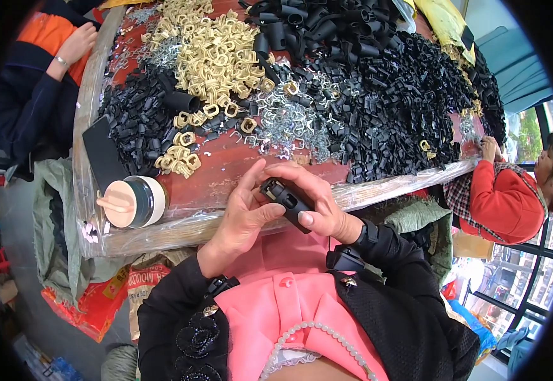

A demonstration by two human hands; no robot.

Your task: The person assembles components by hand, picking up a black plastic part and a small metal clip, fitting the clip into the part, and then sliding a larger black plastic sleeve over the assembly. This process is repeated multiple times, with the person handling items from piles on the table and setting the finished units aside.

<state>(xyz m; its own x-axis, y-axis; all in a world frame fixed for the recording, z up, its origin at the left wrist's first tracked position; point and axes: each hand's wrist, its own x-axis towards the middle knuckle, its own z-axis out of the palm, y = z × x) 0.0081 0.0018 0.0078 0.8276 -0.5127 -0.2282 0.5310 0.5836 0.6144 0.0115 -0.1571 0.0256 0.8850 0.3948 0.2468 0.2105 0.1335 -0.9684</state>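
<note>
Above the table's near edge, both hands are on a black plastic tube-shaped part (296, 207) with slots and a pale bit near its upper end. My right hand (328, 208) wraps round its lower body, thumb along the near side. From the other side, my left hand (238, 214) presses its thumb against the part near the slotted end; its fingers curve behind, partly hidden. Just beyond the hands lie loose bent metal wire clips (294, 120) and cream square rings (181, 160). Small black plastic pieces (384, 114) are heaped to the right.
Larger black tubes (317, 25) and a big pile of cream rings (216, 54) cover the far side. A lidded jar (138, 202) and a dark flat phone-like slab (103, 152) are at left. One person (505, 200) works at right, another person's hand (78, 43) shows at far left.
</note>
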